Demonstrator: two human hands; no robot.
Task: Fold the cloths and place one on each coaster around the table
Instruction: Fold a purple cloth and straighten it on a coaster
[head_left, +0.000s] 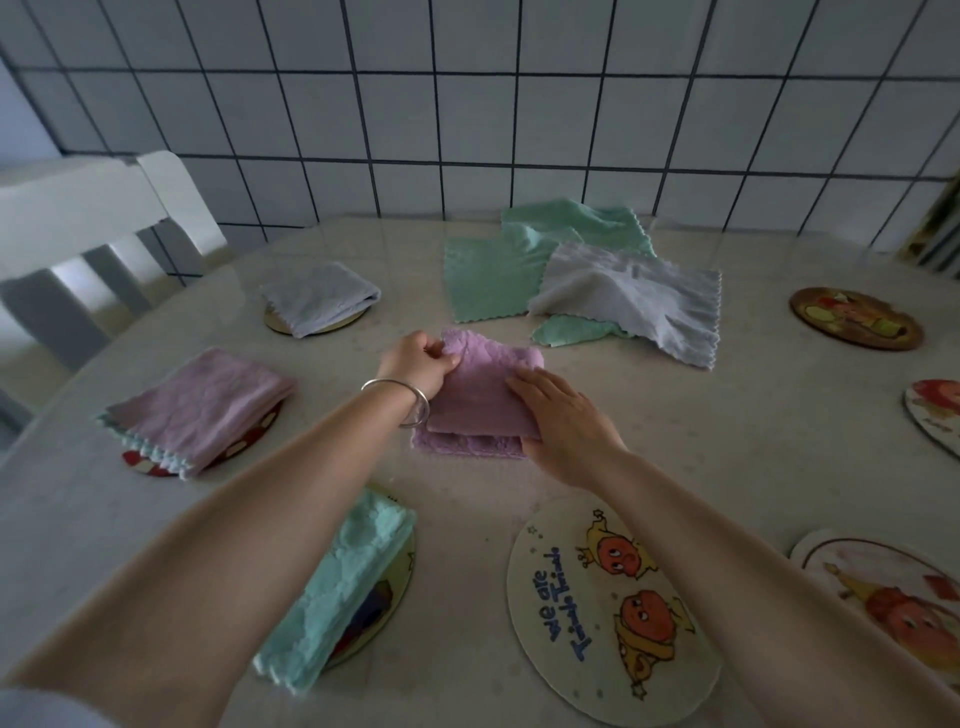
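— Purple cloth (480, 395), partly folded, lies mid-table; the left hand (423, 364) pinches its far corner while the right hand (563, 421) lies flat on it, fingers straight.

— What's obscured?

— Folded cloths cover most of three coasters at left. The nearest coaster (597, 613) shows whole; the frame's right edge cuts off two others. Unfolded green and grey cloths (582, 280) overlap near the tiled wall (467, 104).

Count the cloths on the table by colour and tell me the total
Purple cloths: 2, the folded purple cloth on a coaster and the purple cloth being folded
Grey cloths: 2, the folded grey cloth and the loose grey cloth
Green cloths: at least 3, the folded green cloth and the overlapping green pile
Total: at least 7
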